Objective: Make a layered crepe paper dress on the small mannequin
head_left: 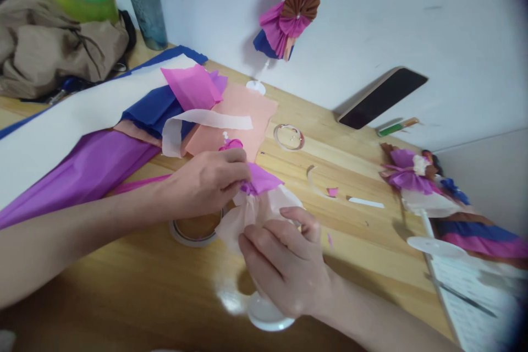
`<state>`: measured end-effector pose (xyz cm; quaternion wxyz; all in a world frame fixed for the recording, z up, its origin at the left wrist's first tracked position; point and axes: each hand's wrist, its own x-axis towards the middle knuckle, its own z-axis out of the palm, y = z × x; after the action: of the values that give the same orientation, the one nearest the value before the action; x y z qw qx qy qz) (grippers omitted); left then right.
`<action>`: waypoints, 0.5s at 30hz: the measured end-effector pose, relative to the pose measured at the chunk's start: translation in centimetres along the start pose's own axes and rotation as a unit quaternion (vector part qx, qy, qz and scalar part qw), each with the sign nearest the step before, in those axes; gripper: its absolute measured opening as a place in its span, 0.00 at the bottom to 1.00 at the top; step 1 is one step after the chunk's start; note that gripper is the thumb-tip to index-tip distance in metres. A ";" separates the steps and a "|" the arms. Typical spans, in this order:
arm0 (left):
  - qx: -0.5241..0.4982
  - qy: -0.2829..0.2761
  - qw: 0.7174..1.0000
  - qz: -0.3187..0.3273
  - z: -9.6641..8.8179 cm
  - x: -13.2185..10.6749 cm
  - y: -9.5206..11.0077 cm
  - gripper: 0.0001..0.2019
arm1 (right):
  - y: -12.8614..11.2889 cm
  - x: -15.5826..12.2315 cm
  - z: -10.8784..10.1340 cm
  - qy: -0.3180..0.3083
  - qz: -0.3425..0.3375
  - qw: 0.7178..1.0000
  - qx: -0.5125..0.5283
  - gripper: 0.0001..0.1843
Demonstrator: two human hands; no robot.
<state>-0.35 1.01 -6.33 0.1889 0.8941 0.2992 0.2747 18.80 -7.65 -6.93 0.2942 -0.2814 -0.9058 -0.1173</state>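
Observation:
My left hand (210,179) pinches the waist of a small paper doll (258,192), just under its pink top, above a purple layer and a pale cream tissue skirt. My right hand (284,261) is closed on the lower part of the cream skirt, fingers curled around it. The doll stands on a white round base (266,316) on the wooden table (144,286). A roll of clear tape (193,229) lies beneath my left hand.
Sheets of white, purple, blue, pink and peach tissue paper (124,121) cover the left. A second tape roll (289,136) lies mid-table. A finished paper doll (295,11) stands by the wall, a phone (381,96) leans there, more dolls (412,176) lie at right.

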 end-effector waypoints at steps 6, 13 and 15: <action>-0.097 0.036 0.992 -0.072 -0.4 0.7 0.3 0.09 | 0.1 -0.1 -0.2 -0.004 -0.013 1.000 0.015 0.14; -0.160 0.047 0.970 -0.175 -0.1 0.7 0.0 0.07 | 0.5 -0.1 -0.2 -0.018 -0.037 0.999 0.014 0.14; -0.152 0.050 0.977 -0.139 -0.1 0.6 0.0 0.08 | 0.5 -0.1 -0.2 -0.010 -0.036 0.999 0.014 0.14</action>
<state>-0.03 1.39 -6.07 0.3437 0.7899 0.3840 0.3325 19.26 -7.32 -6.84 0.2847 -0.2455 -0.9198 -0.1120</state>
